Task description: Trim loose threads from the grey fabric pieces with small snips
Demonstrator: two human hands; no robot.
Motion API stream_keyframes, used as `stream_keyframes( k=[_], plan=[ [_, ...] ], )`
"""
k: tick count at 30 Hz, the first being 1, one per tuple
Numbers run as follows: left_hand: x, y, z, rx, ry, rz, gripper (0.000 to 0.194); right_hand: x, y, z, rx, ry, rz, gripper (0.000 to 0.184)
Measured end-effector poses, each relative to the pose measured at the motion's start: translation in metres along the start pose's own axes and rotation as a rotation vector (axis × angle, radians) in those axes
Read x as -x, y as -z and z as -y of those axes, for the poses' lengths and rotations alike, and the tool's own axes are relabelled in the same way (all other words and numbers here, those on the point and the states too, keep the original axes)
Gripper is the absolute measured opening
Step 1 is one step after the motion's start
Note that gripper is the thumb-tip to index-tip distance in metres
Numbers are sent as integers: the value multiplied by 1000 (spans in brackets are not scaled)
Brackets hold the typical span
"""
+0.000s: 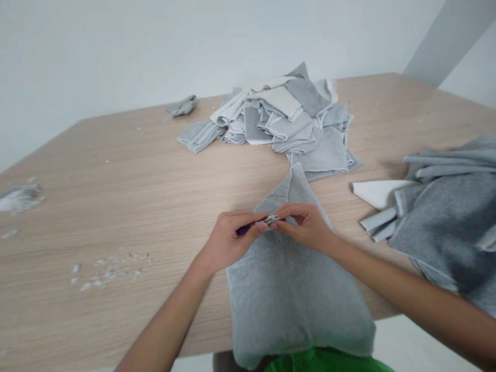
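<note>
My left hand (232,235) is closed round a small tool with a dark purple end (244,229); the rest of the tool is hidden by the fingers. Fingers and thumb of my right hand (308,225) pinch together at a bit of whitish fluff (272,219), right beside the left fingertips. Whether the fluff sits on the tool or on cloth I cannot tell. Beneath both hands lies a grey cloth piece (294,294), its pointed far end (298,178) towards the pile and its near end hanging over the table edge.
A heap of folded grey and white cloths (279,113) stands at the back. More grey cloths (449,217) are piled at the right. One crumpled cloth (183,106) lies back left. Lint scraps (108,271) and a lint clump (21,197) dot the wooden table (155,170).
</note>
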State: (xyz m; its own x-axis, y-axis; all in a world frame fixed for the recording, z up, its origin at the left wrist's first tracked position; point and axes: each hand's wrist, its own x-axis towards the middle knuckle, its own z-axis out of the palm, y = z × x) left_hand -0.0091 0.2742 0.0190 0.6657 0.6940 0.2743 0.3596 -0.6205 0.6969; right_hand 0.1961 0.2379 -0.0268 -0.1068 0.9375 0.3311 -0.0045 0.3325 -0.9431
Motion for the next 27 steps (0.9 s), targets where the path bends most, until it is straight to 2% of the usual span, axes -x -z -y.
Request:
stream_keyframes(
  k=[14, 27],
  plan=[
    [0, -1, -2, -26, -16, -38, 29, 0, 1, 0, 7, -11, 7, 23],
    [-1, -2, -1, -28, -114, -92, 24, 0, 2, -2, -15, 17, -8, 13]
  ],
)
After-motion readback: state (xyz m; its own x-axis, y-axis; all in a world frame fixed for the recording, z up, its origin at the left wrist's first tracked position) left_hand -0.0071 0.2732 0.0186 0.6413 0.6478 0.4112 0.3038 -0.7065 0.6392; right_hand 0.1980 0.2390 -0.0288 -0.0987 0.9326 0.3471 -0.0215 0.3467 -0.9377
